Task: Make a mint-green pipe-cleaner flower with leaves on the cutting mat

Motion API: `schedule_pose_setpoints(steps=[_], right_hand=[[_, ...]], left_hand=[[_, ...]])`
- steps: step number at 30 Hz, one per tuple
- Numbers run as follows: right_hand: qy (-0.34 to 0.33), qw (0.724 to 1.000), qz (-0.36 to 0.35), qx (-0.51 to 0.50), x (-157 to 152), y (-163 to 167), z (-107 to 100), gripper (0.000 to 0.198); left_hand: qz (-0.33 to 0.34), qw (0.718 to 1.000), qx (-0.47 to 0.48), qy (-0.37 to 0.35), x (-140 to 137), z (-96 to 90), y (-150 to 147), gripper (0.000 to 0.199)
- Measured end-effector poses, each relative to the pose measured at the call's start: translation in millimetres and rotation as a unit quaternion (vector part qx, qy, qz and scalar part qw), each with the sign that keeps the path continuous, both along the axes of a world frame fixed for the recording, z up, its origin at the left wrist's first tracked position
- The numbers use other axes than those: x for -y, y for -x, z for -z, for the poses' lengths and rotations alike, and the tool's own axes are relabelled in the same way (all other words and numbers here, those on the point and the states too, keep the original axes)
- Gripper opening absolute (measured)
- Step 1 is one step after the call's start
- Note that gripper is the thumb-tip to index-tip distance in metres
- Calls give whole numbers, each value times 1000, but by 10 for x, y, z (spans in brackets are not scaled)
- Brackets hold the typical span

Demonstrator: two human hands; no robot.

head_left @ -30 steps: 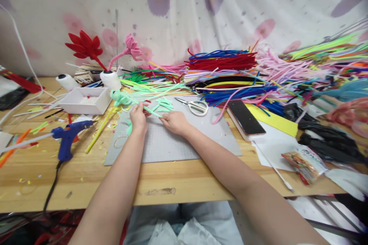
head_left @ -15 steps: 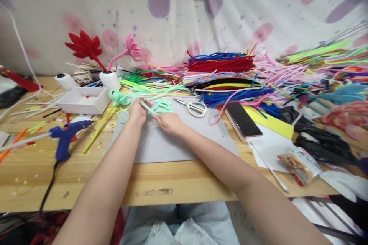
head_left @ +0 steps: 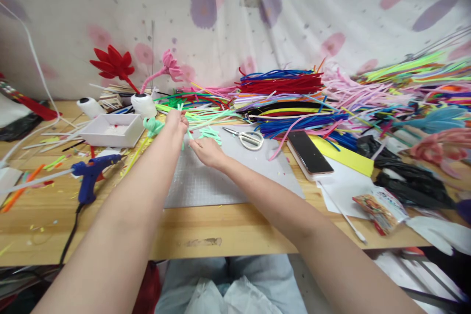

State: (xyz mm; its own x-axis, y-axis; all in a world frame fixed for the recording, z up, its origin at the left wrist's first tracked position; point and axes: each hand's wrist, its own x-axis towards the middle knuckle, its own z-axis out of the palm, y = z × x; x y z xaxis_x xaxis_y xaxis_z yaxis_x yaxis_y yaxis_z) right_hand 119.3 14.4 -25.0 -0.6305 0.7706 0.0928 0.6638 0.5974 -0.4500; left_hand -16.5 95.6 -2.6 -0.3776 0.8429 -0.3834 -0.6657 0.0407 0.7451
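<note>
My left hand (head_left: 177,123) is closed around a mint-green pipe cleaner (head_left: 190,134), and its back hides most of the grip. Light green tips poke up just above that fist. At the same pipe cleaner's lower end, my right hand (head_left: 206,151) pinches with thumb and fingers. Both hands are over the grey cutting mat (head_left: 206,186). Bent mint-green pieces (head_left: 211,134) lie on the mat behind my right hand. Left of my left hand, a mint-green looped shape (head_left: 152,127) sits by a yellow stem (head_left: 135,156), partly covered by my forearm.
Scissors (head_left: 250,140) lie on the mat's far side. A blue glue gun (head_left: 90,176) and a white box (head_left: 112,131) are at left. Bundled pipe cleaners (head_left: 281,83) line the back. At right are a phone (head_left: 310,152) and a snack packet (head_left: 380,208).
My left hand has turned over and risen slightly, its back now facing me. My right hand has shifted a little left. The view has moved slightly.
</note>
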Motion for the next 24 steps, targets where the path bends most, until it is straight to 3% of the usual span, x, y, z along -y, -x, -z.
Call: schedule_pose_setpoints(steps=[5,13,19,24], right_hand=[[-14,1000,-3,9,-47,-52,-7,54],[-11,999,3,43,-82,-151,87,54],[30,996,83,28,-107,-202,275,55],[49,995,82,23,-139,-162,375,53]], left_hand=[[-42,993,-22,107,-6,-93,-76,17],[-18,994,-42,102,92,-131,-118,23],[149,971,-176,66,493,162,-286,28],[149,957,-250,-15,762,472,-486,19]])
